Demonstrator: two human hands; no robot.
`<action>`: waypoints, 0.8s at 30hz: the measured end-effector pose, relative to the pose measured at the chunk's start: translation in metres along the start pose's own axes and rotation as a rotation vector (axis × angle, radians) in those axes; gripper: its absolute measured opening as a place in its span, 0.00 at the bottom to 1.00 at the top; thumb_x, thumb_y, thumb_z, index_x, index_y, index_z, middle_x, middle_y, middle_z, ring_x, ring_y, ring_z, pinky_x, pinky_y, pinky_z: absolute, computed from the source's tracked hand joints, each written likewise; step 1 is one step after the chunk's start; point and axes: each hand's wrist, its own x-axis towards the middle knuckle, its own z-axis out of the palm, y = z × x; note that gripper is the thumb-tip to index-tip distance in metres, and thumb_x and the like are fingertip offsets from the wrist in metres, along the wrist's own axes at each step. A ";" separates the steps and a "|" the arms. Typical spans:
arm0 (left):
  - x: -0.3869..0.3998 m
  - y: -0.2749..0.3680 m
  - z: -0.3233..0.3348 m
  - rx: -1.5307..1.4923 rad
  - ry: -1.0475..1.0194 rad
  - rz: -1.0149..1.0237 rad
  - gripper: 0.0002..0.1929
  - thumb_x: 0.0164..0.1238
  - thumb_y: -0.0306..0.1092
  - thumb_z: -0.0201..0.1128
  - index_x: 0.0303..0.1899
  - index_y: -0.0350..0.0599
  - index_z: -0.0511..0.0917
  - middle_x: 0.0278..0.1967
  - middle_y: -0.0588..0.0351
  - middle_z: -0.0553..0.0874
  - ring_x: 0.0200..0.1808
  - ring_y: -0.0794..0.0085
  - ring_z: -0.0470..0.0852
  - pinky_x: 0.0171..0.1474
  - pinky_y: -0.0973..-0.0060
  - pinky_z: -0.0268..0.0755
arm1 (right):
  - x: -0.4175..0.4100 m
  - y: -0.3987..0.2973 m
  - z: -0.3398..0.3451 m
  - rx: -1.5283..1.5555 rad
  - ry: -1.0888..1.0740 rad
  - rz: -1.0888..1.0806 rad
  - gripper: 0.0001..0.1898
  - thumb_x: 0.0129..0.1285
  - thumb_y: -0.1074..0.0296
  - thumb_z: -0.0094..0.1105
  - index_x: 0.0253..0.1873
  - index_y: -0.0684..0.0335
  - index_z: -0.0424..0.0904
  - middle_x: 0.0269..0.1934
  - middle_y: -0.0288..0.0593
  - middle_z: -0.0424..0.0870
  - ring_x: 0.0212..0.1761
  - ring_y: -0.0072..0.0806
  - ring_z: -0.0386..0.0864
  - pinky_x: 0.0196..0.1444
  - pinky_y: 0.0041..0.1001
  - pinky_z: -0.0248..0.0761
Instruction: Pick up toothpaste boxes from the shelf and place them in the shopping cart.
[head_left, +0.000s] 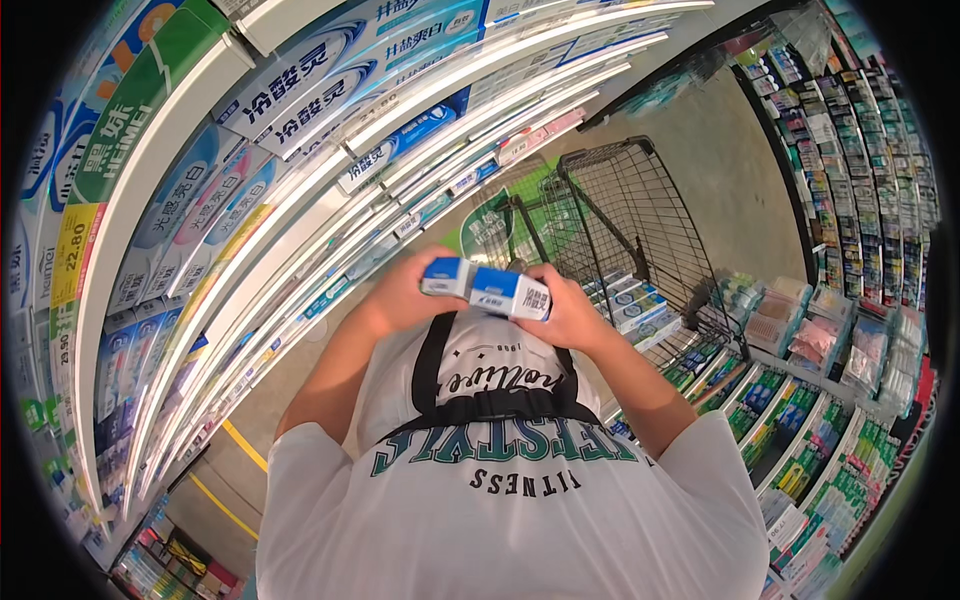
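Two blue-and-white cartons are held end to end in front of my chest. My left hand (401, 296) grips the carton (448, 277) on the left, its fingers wrapped around the outer end. At the other side, my right hand (566, 307) has hold of a second carton (510, 292), which bears printed writing on its end. The two boxes sit close together; whether they touch is hard to tell. Beyond my right hand stands a wire shopping cart (641, 202), with several blue-and-white toothpaste-type boxes (637, 307) lying in its basket.
Tall shelves (285, 187) of boxed oral-care products curve along my left, with price tags on their edges. On the right, a low display (795, 420) holds many small packs. Hanging goods fill a rack (862, 165) farther off. Concrete floor (739, 172) shows past the cart.
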 end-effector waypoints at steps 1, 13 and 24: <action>-0.003 -0.007 -0.006 -0.069 0.036 -0.039 0.34 0.50 0.33 0.83 0.60 0.45 0.74 0.52 0.55 0.84 0.52 0.72 0.83 0.57 0.71 0.76 | -0.002 0.001 0.002 0.003 0.007 0.007 0.31 0.50 0.66 0.80 0.56 0.63 0.69 0.47 0.52 0.87 0.48 0.46 0.88 0.51 0.35 0.80; 0.006 -0.068 -0.086 -0.758 0.671 0.159 0.21 0.69 0.22 0.67 0.60 0.42 0.70 0.57 0.51 0.81 0.57 0.67 0.82 0.63 0.64 0.79 | -0.016 0.025 0.007 0.052 0.275 0.135 0.34 0.53 0.62 0.80 0.60 0.63 0.69 0.45 0.52 0.88 0.46 0.40 0.88 0.50 0.34 0.79; 0.047 -0.069 -0.102 -0.404 0.930 0.113 0.25 0.69 0.28 0.70 0.65 0.35 0.72 0.55 0.52 0.83 0.55 0.67 0.83 0.62 0.70 0.76 | 0.022 0.031 0.034 0.072 0.139 0.021 0.31 0.53 0.64 0.77 0.59 0.63 0.69 0.43 0.55 0.86 0.46 0.49 0.86 0.49 0.38 0.78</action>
